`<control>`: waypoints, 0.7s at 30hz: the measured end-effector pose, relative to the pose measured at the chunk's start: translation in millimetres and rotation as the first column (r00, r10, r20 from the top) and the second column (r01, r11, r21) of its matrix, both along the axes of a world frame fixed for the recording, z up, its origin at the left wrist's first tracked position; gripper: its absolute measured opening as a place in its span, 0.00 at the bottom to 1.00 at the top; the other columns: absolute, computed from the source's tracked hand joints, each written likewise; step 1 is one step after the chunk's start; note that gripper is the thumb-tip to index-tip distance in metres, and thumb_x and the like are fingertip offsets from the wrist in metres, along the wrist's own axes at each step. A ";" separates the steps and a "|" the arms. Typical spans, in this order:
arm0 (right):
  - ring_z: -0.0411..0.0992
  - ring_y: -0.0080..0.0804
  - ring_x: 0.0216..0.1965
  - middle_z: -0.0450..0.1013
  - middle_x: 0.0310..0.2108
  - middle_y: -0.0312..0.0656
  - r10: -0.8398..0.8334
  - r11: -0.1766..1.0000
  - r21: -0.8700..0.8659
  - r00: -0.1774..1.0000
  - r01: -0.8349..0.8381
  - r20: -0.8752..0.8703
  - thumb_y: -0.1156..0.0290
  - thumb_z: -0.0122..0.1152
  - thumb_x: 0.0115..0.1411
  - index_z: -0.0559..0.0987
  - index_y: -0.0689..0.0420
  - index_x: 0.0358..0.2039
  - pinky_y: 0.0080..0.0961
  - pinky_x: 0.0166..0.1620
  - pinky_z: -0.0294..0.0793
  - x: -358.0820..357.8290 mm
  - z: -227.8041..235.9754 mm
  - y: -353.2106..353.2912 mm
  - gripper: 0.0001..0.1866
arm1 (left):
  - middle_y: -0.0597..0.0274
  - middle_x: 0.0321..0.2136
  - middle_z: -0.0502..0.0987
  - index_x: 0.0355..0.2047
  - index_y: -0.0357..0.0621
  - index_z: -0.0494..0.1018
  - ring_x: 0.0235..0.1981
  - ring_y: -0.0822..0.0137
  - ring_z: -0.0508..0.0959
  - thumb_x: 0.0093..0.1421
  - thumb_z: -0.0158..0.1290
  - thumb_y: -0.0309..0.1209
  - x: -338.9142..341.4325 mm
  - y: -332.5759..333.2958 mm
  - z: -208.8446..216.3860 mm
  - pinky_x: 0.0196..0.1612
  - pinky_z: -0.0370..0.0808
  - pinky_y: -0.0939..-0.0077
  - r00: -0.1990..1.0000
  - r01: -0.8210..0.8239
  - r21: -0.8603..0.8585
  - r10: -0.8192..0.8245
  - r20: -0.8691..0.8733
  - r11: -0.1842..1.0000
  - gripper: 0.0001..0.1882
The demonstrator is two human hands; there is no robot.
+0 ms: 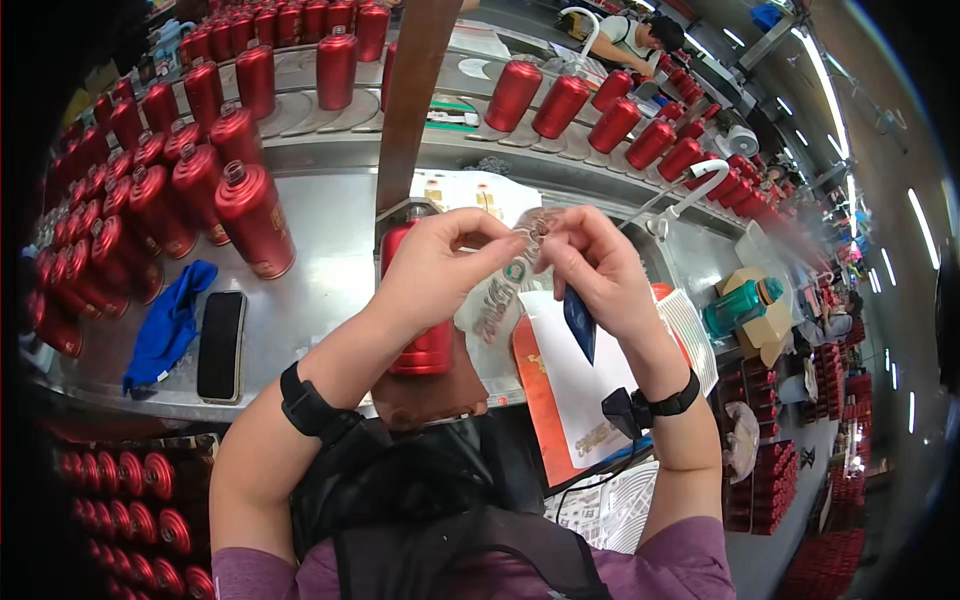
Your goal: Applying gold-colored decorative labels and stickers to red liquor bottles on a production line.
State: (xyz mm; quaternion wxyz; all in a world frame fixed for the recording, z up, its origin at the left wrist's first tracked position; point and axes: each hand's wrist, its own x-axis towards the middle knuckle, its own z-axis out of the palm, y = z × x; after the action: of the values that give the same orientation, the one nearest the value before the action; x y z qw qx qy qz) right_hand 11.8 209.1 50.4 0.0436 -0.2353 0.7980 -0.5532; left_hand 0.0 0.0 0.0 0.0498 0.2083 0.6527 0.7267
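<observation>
A clear decal film [497, 300] with printed marks hangs between my two hands, above the worktable. The thumb and finger of my left hand [440, 262] pinch together at its upper left. My right hand [598, 268] has its fingertips closed at the film's upper right edge. A dark blue pointed tool [579, 328], like a scraper, is tucked in that same hand and points down. Partly hidden behind my left wrist is a glossy red bottle [428, 352], over a brown cloth [455, 392]. Under my right hand lies a white sheet [565, 385] on an orange-red folder [530, 372].
Several red bottles [255, 220] crowd the left of the metal table, near a blue cloth [172, 320] and a phone [221, 345]. A brown post [412, 100] rises ahead. Beyond it, bottles line a conveyor [560, 150]. A teal flask [742, 305] lies at right.
</observation>
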 end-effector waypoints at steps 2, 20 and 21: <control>0.71 0.14 0.29 0.73 0.29 0.31 0.093 0.966 -0.256 0.973 -0.037 0.212 0.75 0.64 0.62 0.70 0.59 0.48 0.12 0.32 0.70 4.3 -0.8 -15.3 0.17 | 0.65 0.32 0.80 0.41 0.36 0.78 0.31 0.79 0.77 0.64 0.58 0.29 1.5 -8.9 -2.8 0.37 0.75 0.81 1.000 0.004 0.156 -0.008 0.025 0.988 0.09; 0.64 0.09 0.23 0.72 0.24 0.26 0.111 0.990 -0.125 0.891 -0.062 0.441 0.69 0.65 0.63 0.78 0.58 0.36 0.12 0.26 0.61 21.8 -14.3 -40.8 0.07 | 0.68 0.29 0.75 0.41 0.36 0.72 0.26 0.86 0.72 0.67 0.53 0.27 27.1 -34.4 -5.1 0.27 0.69 0.89 0.978 -0.185 0.016 0.186 -0.092 0.983 0.06; 0.64 0.09 0.23 0.73 0.25 0.28 0.148 0.983 -0.167 0.856 -0.074 0.495 0.69 0.65 0.62 0.77 0.58 0.37 0.13 0.26 0.62 24.4 -12.5 -42.2 0.07 | 0.68 0.29 0.75 0.41 0.36 0.72 0.26 0.86 0.72 0.67 0.53 0.27 28.6 -35.6 -5.6 0.27 0.69 0.89 0.978 -0.187 0.016 0.187 -0.090 0.982 0.06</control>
State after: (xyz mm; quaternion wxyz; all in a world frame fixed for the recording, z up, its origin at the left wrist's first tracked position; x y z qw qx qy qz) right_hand 36.2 166.9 37.9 0.2661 -0.1305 0.7023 -0.6473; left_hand 28.6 -35.6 -5.6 -0.0494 0.1790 0.6681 0.7205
